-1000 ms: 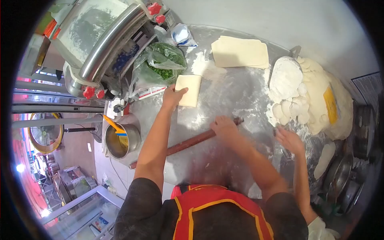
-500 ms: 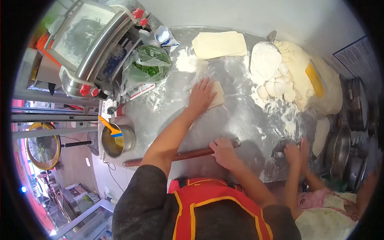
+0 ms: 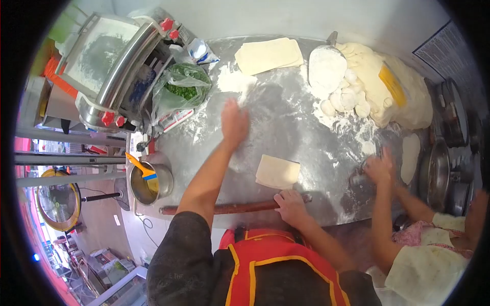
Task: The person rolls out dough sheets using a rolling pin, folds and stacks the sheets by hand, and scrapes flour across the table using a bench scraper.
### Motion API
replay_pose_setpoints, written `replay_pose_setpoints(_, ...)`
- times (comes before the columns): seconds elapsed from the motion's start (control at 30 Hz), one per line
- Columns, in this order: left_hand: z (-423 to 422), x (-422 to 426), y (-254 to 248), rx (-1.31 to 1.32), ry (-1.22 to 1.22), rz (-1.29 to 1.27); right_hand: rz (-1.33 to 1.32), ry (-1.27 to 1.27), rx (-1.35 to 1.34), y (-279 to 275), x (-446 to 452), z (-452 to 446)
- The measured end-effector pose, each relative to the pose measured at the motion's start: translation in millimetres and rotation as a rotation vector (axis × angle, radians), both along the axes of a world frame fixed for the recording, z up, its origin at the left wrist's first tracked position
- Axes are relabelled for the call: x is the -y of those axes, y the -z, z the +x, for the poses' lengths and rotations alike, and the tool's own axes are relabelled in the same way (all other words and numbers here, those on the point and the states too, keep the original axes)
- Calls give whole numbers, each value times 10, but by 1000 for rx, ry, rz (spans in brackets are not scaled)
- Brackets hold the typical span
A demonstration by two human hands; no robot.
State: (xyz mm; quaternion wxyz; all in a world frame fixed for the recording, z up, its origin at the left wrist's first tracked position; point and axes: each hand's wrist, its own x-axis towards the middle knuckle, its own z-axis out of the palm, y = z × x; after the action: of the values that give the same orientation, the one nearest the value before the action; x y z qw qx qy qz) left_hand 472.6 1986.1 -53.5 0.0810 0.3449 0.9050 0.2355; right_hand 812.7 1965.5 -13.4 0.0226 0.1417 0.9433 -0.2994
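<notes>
A folded sheet of dough (image 3: pixel 277 172) lies on the metal table, just above the rolling pin. My right hand (image 3: pixel 292 204) is closed on the right part of the dark red rolling pin (image 3: pixel 240 208), near the table's front edge. Over the floured surface, left of centre, is my left hand (image 3: pixel 235 122), blurred by motion, so its fingers are hard to make out. It is apart from the folded dough. Stacked flat dough sheets (image 3: pixel 268 55) rest at the back of the table.
A dough machine (image 3: pixel 109 61) and a bag of chopped greens (image 3: pixel 184 89) stand at left, above a pot (image 3: pixel 166 179) with a brush. Small dough pieces and a large dough mass (image 3: pixel 413 102) lie at right. A co-worker's hands (image 3: pixel 380 166) are near the right edge.
The folded dough has moved from under my left hand toward the rolling pin. My left hand has shifted left, off the dough. My right hand remains on the pin.
</notes>
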Motion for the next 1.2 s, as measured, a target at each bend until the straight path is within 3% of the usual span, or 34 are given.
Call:
replay_pose_setpoints(0.13, -79, -262, 173, -161, -142, -161, 34, -8, 14, -7, -8, -4)
replay_pose_setpoints(0.2, 266, -194, 230, -147, 293, -72, 36, -11, 0, -20, 11, 14)
replay_pose_setpoints(0.27, 644, -14, 104, -114, 728, -144, 43, -18, 7, -24, 4, 7)
replay_pose_setpoints(0.33, 952, 236, -187, 165, 649, 41, 51, -20, 15, -29, 4, 11)
replay_pose_setpoints(0.43, 1121, 386, -234, 103, 770, -111, 65, -11, -63, 20, 5, 24)
replay_pose_setpoints(0.53, 1250, 238, -460, 176, 793, -368, 77, -25, -37, 21, 1, 25)
replay_pose_setpoints(0.63, 1078, 43, -305, 330, 932, -593, 91, -18, -57, 14, 10, 32)
replay_pose_setpoints(0.73, 887, 207, -159, 359, 1028, 1, 113, -23, -79, 44, 6, 35)
replay_pose_setpoints(0.9, 674, -158, -1232, 28, 732, -159, 66, -8, -89, 21, 9, 33)
replay_pose_setpoints(1.0, 424, -322, -793, -423, 796, 214, 69, -11, -80, 38, -7, 31)
replay_pose_setpoints(1.13, 339, -330, -214, -257, 720, 131, 39, -2, -90, 67, -4, 51)
replay_pose_setpoints(1.2, 326, -493, -152, -252, 585, 126, 56, 8, -112, 40, -3, 47)
